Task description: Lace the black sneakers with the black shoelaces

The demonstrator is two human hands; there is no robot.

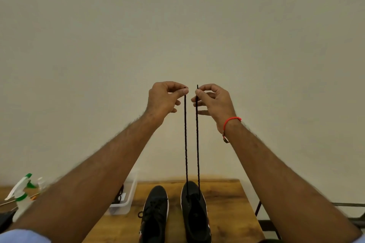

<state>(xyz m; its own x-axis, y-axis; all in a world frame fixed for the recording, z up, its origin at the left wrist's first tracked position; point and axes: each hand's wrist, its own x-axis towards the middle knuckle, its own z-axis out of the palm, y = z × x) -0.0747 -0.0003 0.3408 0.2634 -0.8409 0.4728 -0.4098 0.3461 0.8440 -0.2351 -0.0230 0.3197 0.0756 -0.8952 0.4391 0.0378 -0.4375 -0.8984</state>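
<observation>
Two black sneakers stand side by side on a wooden table (233,199), toes pointing away. The left sneaker (156,213) is laced with a bow. The right sneaker (194,215) has a black shoelace (186,144) running through its front eyelets, both halves pulled straight up and taut. My left hand (166,100) pinches the left end of the lace between thumb and forefinger. My right hand (213,102), a red string on its wrist, pinches the right end, whose tip pokes up above the fingers. Both hands are raised high above the shoes, close together.
A clear plastic bin (126,197) holding dark items sits left of the shoes. A white-and-green spray bottle (19,189) stands at the far left. A plain wall fills the background. The table's right edge drops to a dark metal frame (335,204).
</observation>
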